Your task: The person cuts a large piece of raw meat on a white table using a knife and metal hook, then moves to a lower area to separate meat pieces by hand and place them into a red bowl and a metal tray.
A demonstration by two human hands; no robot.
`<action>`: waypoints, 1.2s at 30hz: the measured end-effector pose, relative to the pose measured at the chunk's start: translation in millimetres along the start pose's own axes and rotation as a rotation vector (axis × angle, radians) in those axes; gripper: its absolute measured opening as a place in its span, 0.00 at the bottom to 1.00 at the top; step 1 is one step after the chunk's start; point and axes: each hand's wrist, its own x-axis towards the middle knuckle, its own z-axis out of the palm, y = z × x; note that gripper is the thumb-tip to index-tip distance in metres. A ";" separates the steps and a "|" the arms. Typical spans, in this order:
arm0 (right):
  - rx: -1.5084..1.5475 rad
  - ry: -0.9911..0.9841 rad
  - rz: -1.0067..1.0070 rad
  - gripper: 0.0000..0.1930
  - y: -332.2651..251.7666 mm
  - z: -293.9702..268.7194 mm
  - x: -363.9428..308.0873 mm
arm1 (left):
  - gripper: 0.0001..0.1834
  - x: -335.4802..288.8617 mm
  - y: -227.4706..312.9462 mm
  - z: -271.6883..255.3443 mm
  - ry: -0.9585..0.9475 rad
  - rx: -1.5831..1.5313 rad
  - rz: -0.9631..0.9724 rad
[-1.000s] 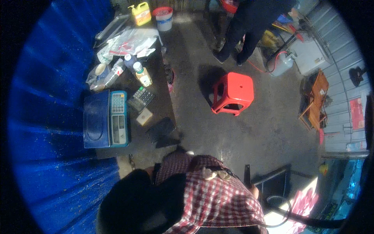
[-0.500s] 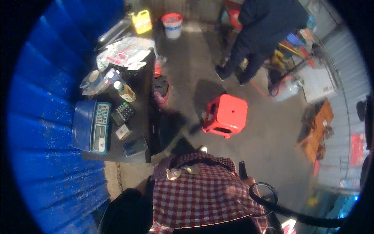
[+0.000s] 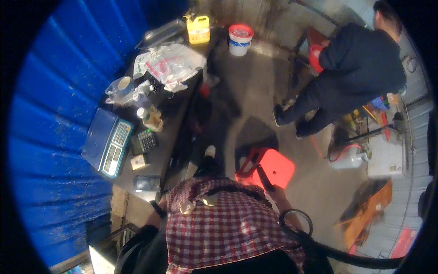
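Observation:
My right hand (image 3: 277, 195) is closed around a dark, narrow knife-like tool (image 3: 264, 177), its tip pointing up and slightly left. The tool overlaps the red plastic stool (image 3: 279, 167) in the picture; whether they touch I cannot tell. On the left, my left hand (image 3: 163, 203) shows only a little beside the checked apron (image 3: 219, 228), below a dark wristband, and its fingers are hidden. Closest to it, at the table's near end, lies a dark flat phone-like thing (image 3: 147, 183).
The dark table (image 3: 175, 128) bears a blue scale (image 3: 114, 141), calculator (image 3: 144, 141), small box (image 3: 138, 162), bottle (image 3: 149, 119), plastic bags (image 3: 175, 64) and yellow jug (image 3: 198, 29). Beyond stands a bucket (image 3: 239, 41). At right, a person (image 3: 360, 64) bends near a gas cylinder (image 3: 349, 159).
The view has shifted, and my body is nearer the stool. My right hand has come out from beside the apron with the tool. The other person shows more fully, holding something red.

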 end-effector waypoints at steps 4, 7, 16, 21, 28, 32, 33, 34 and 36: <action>-0.080 -0.021 -0.146 0.19 -90.6 -60.7 81.1 | 0.19 55.8 42.5 -12.0 -0.045 0.012 -0.034; -0.028 0.052 -0.221 0.21 -150.5 -104.5 123.9 | 0.19 105.1 90.8 -39.1 -0.090 0.036 -0.071; -0.065 0.125 0.008 0.24 -231.1 -246.8 243.6 | 0.18 252.8 339.9 -170.9 -0.001 0.059 0.154; -0.010 0.278 -0.064 0.24 -251.1 -311.6 329.7 | 0.18 297.7 475.7 -201.3 0.035 -0.037 0.278; -0.064 0.147 -0.101 0.27 -278.8 -414.0 495.1 | 0.18 336.6 570.8 -167.3 -0.021 -0.019 0.205; -0.166 0.178 -0.338 0.35 -289.1 -468.9 578.7 | 0.18 336.4 602.8 -151.8 -0.034 -0.032 0.045; 0.048 0.084 -0.288 0.33 -296.0 -487.7 602.6 | 0.18 335.4 610.3 -151.1 -0.021 -0.054 0.017; 0.268 -0.011 -0.286 0.32 -305.6 -505.5 623.7 | 0.18 334.0 618.2 -147.5 -0.003 -0.088 -0.006; 0.394 -0.145 -0.291 0.31 -338.0 -528.8 656.9 | 0.18 332.9 636.0 -143.5 0.041 -0.167 -0.051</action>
